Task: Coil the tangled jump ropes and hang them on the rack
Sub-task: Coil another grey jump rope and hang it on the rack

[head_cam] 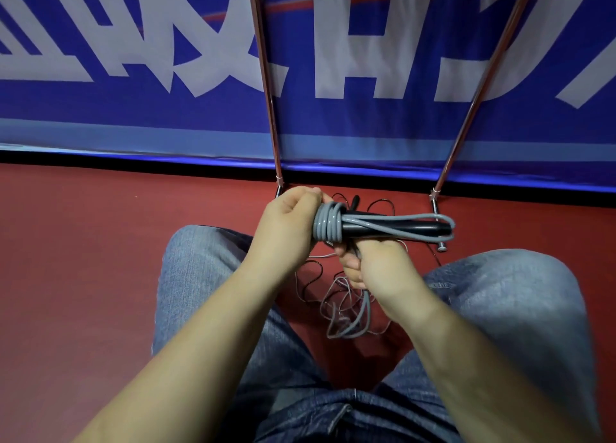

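Head view: left hand [293,222] hides grey rope [328,225] coil end.

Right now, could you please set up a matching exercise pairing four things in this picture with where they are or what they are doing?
Things:
1. left hand
2. right hand
3. loose grey tangled rope
4. shiny metal rack poles

Places or states:
A. lying on the red floor between the knees
B. standing against the blue banner
C. gripping the wound grey coils
D. holding the rope below the black handles

Pairs: 1-C, 2-D, 3-A, 4-B
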The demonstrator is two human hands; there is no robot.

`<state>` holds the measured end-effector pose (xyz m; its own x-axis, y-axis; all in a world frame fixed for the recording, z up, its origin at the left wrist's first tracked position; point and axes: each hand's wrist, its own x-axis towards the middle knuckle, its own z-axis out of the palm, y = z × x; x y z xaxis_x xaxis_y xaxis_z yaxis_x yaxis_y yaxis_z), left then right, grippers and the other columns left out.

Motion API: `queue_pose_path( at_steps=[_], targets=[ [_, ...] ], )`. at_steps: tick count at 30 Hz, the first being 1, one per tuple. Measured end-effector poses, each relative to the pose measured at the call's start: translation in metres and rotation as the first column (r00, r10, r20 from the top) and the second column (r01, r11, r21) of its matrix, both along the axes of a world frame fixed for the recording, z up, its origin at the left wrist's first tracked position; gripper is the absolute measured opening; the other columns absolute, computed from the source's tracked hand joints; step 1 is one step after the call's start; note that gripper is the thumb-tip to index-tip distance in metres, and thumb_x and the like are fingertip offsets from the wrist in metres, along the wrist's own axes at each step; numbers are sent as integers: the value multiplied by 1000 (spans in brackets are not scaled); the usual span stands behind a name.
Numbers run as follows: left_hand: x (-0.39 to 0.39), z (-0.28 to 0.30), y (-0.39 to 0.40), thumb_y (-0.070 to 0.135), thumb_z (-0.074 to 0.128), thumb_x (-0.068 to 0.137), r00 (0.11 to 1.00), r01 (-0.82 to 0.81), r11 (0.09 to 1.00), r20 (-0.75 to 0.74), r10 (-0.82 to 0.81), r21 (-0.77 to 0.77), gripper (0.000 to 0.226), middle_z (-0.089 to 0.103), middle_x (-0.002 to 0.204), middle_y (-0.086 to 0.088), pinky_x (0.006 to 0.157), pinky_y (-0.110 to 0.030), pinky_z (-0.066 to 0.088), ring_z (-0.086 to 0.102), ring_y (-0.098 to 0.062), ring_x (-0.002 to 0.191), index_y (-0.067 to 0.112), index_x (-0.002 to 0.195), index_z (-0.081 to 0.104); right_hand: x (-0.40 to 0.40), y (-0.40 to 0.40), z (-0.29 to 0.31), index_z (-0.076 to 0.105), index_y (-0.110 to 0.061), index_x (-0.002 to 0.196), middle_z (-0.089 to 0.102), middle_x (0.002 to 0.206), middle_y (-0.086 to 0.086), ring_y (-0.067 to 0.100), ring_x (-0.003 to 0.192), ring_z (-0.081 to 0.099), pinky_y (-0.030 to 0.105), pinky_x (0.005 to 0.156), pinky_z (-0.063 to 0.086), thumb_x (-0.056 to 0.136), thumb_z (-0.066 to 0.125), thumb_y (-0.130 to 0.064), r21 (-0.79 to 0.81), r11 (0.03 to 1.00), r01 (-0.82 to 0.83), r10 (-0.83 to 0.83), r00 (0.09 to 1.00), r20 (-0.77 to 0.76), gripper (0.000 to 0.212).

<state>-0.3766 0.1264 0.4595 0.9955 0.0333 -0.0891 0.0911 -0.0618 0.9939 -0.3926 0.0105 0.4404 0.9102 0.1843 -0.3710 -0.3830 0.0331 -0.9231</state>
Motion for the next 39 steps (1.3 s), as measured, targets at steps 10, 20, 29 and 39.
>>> queue_pose_path(
  at_steps=[10, 20, 29, 39],
  targets=[
    [13, -17, 23, 29, 42, 96, 969, -234, 846, 182, 164, 479, 29, 51, 59, 1, 63, -39, 42, 47, -23, 63, 16, 73, 52, -14, -7, 3, 65, -20, 80, 63, 63, -9, 6, 56, 51, 30, 58, 42, 93, 52, -30, -494, 861, -120, 306, 898, 315, 21],
    [7, -22, 23, 38, 46, 92, 953, 252, 836, 25, -302, 488, 26, 62, 74, -13, 69, -36, 45, 51, -20, 65, 26, 73, 59, 3, -45, 14, 71, -31, 77, 69, 75, -14, 0, 75, 62, 24, 73, 48, 81, 66, -39, -594, 804, 41, 284, 850, 443, 10],
    [-1, -8, 20, 37, 49, 88, 921, 373, 922, 80, -382, 109, 25, 56, 65, -3, 56, -25, 40, 48, -13, 57, 30, 70, 65, 8, -55, 14, 55, -12, 54, 36, 46, 2, 11, 41, 28, 22, 42, 24, 72, 55, -52, -318, 889, -329, 396, 901, 175, 44],
    [-10, -13, -1, 18, 37, 99, 995, 40, 986, -84, -54, -163, 33, 30, 44, 2, 36, -10, 16, 19, -5, 31, 13, 69, 50, 3, -10, -9, 33, -16, 58, 24, 40, -7, 2, 32, 16, 14, 34, 9, 93, 29, -49, 178, 976, -125, 146, 983, -110, 48]
  ],
)
